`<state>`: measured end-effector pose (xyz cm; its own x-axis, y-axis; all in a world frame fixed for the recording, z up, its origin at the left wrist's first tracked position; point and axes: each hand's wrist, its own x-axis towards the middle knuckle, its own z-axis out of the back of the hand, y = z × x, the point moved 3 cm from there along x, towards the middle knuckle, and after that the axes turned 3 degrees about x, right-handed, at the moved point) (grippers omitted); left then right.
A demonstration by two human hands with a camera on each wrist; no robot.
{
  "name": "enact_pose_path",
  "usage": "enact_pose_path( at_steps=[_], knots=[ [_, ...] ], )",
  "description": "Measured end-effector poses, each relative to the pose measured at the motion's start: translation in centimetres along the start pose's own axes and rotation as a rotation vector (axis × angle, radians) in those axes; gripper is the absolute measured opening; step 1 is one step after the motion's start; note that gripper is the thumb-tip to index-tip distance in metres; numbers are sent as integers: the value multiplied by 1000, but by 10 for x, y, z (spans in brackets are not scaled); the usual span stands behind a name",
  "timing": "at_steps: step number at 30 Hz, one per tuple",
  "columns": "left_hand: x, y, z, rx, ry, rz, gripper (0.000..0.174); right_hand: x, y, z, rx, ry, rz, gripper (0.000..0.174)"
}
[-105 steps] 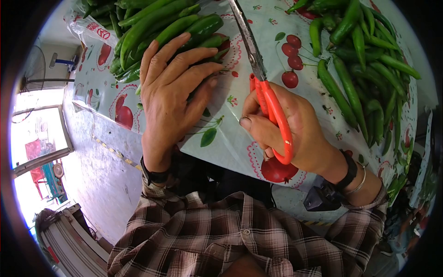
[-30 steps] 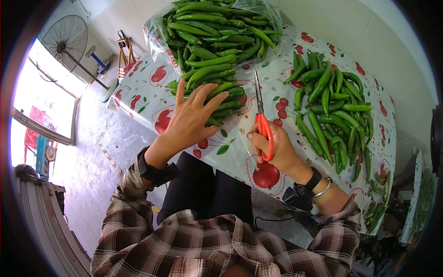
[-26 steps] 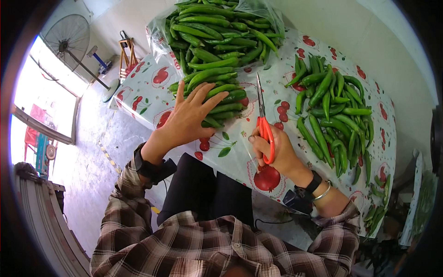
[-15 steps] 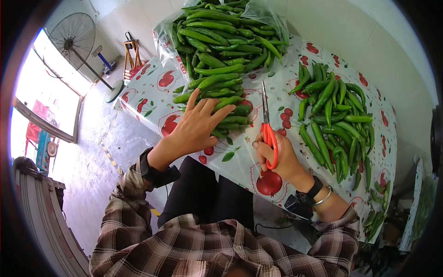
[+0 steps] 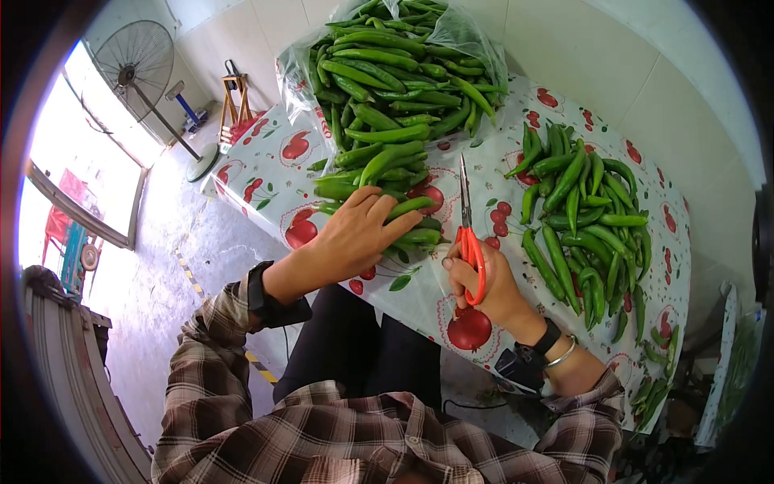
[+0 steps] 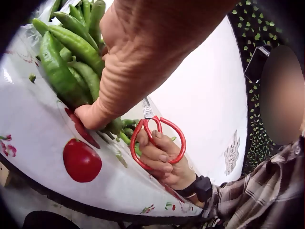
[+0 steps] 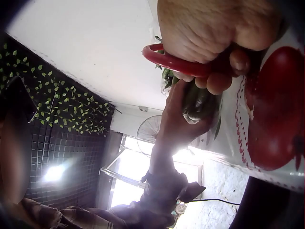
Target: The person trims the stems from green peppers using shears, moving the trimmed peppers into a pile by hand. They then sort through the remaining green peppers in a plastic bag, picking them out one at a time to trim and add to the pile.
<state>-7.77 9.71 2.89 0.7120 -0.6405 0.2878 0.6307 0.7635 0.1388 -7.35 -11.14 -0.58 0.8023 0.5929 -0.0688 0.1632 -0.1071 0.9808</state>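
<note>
In the head view my left hand (image 5: pixel 351 234) lies over the near end of a row of long green chili peppers (image 5: pixel 387 165), its fingers bent over them. The left wrist view shows the thumb low against the tablecloth beside the peppers (image 6: pixel 59 71). In the right wrist view, the left hand (image 7: pixel 174 119) curls around a few pepper ends (image 7: pixel 198 102). My right hand (image 5: pixel 492 278) grips scissors (image 5: pixel 476 262) with red handles, fingers through the loops. Their blades are together and point away from me, just right of the row.
A clear plastic bag (image 5: pixel 294 77) full of chili peppers stands at the back. Another pepper heap (image 5: pixel 588 218) lies right, with several small ones (image 5: pixel 657 379) at the table's right edge. The cherry-patterned tablecloth (image 5: pixel 524 319) covers the table. A standing fan (image 5: pixel 133 60) is back left.
From a wide, flat spread on the peppers, my left fingers have drawn together and bent over them. The head view has tilted up. The scissors stay in the right hand, blades together.
</note>
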Motion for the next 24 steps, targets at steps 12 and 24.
enact_pose_path(
  at_steps=[12, 24],
  knots=[
    [-8, 7, 2, -8, -149, -126, 64, 0, -3, 1, 37, -9, -16, 15],
    [-34, -6, 22, -27, -198, -167, 51, -1, 2, -1, 25, -51, -29, 16]
  ],
)
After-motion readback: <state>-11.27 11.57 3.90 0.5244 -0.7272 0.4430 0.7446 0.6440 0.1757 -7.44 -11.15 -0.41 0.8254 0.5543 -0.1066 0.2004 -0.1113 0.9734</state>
